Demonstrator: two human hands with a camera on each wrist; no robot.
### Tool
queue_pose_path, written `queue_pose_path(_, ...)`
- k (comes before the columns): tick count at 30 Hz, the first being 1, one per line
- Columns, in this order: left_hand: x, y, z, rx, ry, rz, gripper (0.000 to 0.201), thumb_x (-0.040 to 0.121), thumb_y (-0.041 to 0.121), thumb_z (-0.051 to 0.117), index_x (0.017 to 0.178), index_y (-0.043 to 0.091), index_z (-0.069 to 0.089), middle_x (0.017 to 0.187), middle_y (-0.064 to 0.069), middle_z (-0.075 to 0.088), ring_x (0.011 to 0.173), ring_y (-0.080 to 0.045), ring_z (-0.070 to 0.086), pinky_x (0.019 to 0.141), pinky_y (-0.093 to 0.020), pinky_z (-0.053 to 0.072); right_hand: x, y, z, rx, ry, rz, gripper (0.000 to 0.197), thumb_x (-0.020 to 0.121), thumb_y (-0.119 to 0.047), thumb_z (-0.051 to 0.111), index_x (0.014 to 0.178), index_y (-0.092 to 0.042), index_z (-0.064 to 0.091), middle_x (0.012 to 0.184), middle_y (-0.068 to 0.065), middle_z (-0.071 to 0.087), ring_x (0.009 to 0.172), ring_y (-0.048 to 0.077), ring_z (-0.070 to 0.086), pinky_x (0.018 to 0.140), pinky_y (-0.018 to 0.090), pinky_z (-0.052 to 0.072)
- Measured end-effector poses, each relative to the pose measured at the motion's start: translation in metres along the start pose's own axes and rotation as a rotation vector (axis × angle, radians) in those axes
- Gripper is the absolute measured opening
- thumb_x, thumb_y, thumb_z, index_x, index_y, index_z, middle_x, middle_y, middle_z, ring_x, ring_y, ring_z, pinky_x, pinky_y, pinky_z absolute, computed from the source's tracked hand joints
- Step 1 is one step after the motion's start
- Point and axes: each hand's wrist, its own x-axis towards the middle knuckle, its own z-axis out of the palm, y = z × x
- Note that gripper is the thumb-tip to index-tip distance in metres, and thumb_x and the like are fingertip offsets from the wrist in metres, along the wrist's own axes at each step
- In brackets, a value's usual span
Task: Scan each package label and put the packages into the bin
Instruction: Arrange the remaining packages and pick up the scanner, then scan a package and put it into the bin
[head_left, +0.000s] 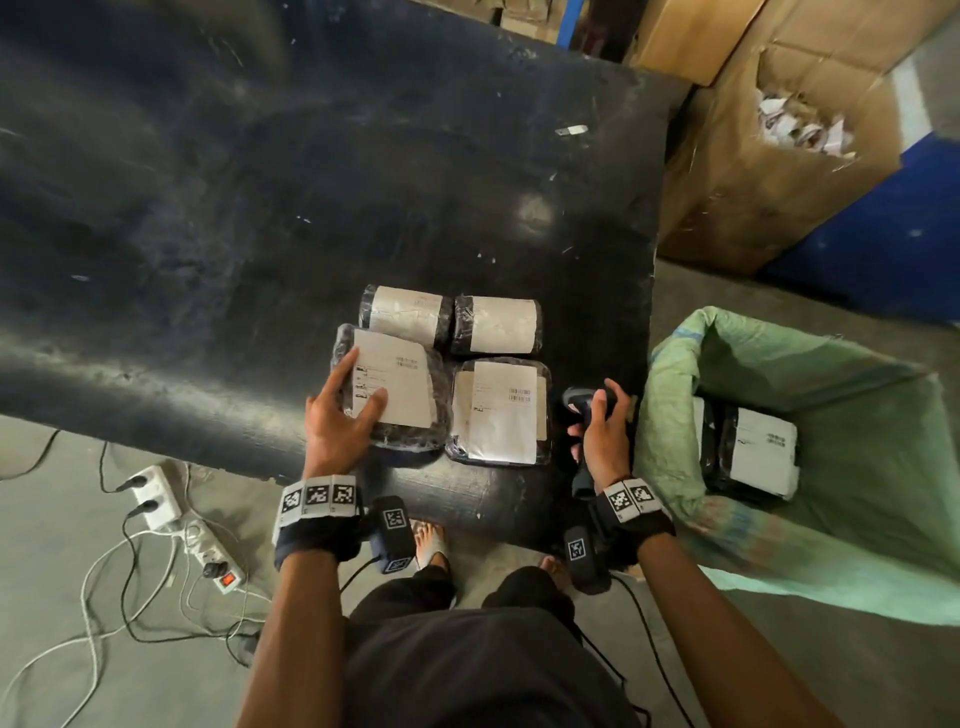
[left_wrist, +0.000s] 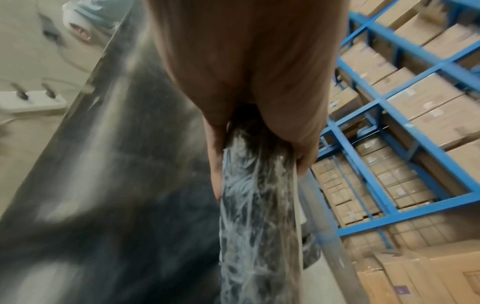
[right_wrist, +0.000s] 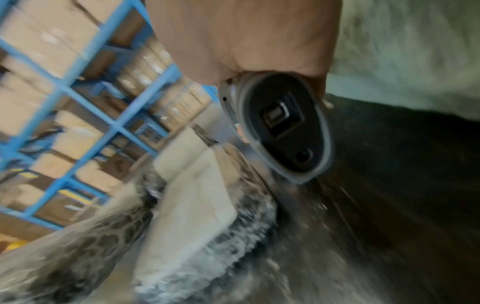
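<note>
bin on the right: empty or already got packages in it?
Not empty. The green-lined bin holds at least one labelled package, label up, with another dark package beside it; full count cannot be told.

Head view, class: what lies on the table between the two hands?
One flat labelled package lies between the left hand, gripping its neighbour, and the right hand holding the scanner.

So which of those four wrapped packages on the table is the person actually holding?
The near-left package: the left hand grips its edge, thumb on the label. The other three lie untouched, and the right hand holds the scanner.
</note>
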Motion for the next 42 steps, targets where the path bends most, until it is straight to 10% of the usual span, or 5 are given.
queue_pose_path(8, 0.012, 0.061, -0.016, -0.061, 0.132, 0.227, 0.07, 0.085, 0.052, 0.067, 0.15, 0.047, 0.04, 0.128, -0.006, 0.065, 0.117, -0.031, 0.06, 0.101, -0.052, 0.052, -0.043, -0.09, -0.027, 0.226, -0.149, -0.161, 0.034, 0.104, -0.041, 0.03, 0.138, -0.041, 0.035, 0.081, 0.011, 0.062, 0.04, 0.013, 0.052, 0.036, 0.024, 0.043)
queue_pose_path(20, -0.009, 0.132, 0.064, -0.221, 0.187, 0.317, 0.069, 0.095, 0.019, 0.069, 0.156, 0.024, 0.037, 0.117, -0.008, 0.046, 0.098, -0.006, 0.045, 0.092, 0.002, 0.03, -0.103, -0.184, -0.034, 0.352, -0.342, -0.383, 0.033, 0.103, -0.043, 0.033, 0.137, -0.041, 0.036, 0.113, 0.017, 0.061, 0.071, 0.021, 0.061, 0.042, 0.025, 0.045)
queue_pose_path(26, -0.015, 0.141, 0.08, -0.252, 0.141, 0.295, 0.068, 0.098, 0.019, 0.064, 0.157, 0.029, 0.033, 0.124, -0.004, 0.046, 0.089, 0.009, 0.04, 0.087, -0.002, 0.032, -0.113, -0.187, -0.045, 0.378, -0.366, -0.369, 0.027, 0.102, -0.045, 0.033, 0.128, -0.047, 0.041, 0.091, 0.022, 0.059, 0.058, 0.027, 0.053, 0.043, 0.026, 0.042)
queue_pose_path(30, -0.02, 0.145, 0.083, -0.257, 0.117, 0.309, 0.069, 0.098, 0.019, 0.064, 0.157, 0.032, 0.033, 0.127, 0.0, 0.047, 0.093, -0.006, 0.036, 0.092, -0.022, 0.035, -0.117, -0.187, -0.049, 0.394, -0.358, -0.371, 0.028, 0.102, -0.045, 0.033, 0.129, -0.046, 0.042, 0.096, 0.019, 0.062, 0.069, 0.032, 0.054, 0.046, 0.028, 0.043)
queue_pose_path(42, -0.029, 0.152, 0.086, -0.295, 0.096, 0.279, 0.069, 0.097, 0.018, 0.065, 0.157, 0.029, 0.033, 0.12, -0.022, 0.046, 0.095, -0.008, 0.044, 0.085, 0.007, 0.03, -0.113, -0.179, -0.053, 0.439, -0.411, -0.438, 0.034, 0.104, -0.039, 0.031, 0.137, -0.035, 0.036, 0.11, 0.028, 0.059, 0.05, 0.011, 0.059, 0.036, 0.023, 0.044)
